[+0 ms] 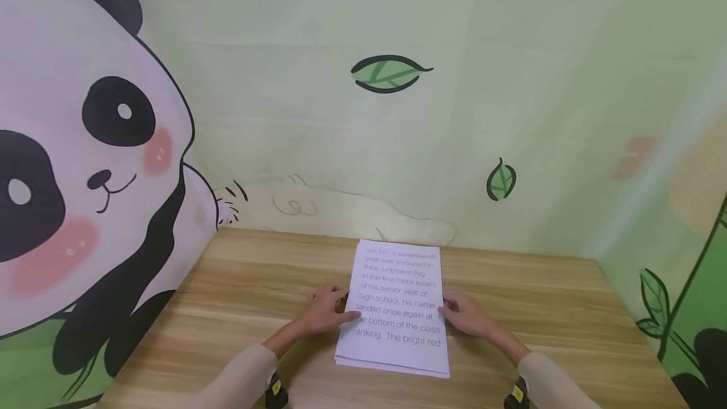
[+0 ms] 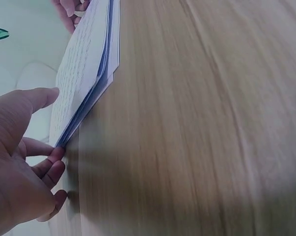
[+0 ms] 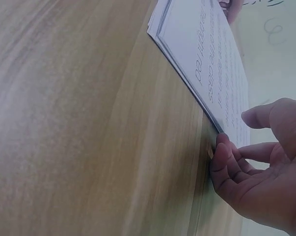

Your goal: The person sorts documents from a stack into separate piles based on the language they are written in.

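Observation:
A stack of printed paper sheets (image 1: 397,308) lies on the wooden table, large text facing up, its lower edges slightly out of line. At its left side, my left hand (image 1: 326,311) touches the long edge with its fingertips, its thumb over the top sheet's margin. My right hand (image 1: 468,314) is at the opposite edge, fingertips against the sheets (image 3: 206,64). In the right wrist view its thumb (image 3: 258,117) stands raised, apart from the paper. The left wrist view shows the left fingers (image 2: 52,169) loosely bent beside the stack's edge (image 2: 84,105).
The wood-grain table (image 1: 244,270) extends on both sides of the stack. Behind it hangs a pale green backdrop (image 1: 284,81) with printed leaves, and a large printed panda (image 1: 130,207) on the left.

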The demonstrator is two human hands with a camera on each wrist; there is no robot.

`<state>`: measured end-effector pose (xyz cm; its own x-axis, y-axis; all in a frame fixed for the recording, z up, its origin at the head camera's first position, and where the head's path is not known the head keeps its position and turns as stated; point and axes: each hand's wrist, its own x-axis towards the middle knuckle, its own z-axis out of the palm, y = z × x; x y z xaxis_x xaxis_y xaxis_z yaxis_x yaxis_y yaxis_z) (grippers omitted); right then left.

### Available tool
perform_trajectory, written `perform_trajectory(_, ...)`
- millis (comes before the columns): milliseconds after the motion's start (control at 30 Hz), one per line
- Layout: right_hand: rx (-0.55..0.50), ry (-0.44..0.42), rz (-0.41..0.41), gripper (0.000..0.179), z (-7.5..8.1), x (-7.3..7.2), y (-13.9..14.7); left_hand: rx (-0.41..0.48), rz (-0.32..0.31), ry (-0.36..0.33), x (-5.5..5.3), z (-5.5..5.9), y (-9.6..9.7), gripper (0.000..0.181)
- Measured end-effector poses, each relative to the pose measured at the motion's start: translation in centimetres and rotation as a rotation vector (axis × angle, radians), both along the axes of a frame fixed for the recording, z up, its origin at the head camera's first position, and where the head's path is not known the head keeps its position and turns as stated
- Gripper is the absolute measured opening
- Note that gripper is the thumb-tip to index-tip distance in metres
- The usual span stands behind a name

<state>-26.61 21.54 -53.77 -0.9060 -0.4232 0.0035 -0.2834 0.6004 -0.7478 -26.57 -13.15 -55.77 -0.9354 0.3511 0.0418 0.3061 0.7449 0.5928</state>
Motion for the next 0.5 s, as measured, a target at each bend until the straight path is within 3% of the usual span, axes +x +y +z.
perform_trajectory(333, 0.014, 0.037, -0.014, 0.033, -0.04, 0.36, -0.15, 0.039, 0.025, 0.045, 0.82, 0.37, 0.56, 0.061)
perform_trajectory(500, -0.033, 0.022, -0.105, 0.041, 0.09, 0.82, -0.22, 0.133, 0.044, 0.064, 0.88, 0.29, 0.72, 0.053)
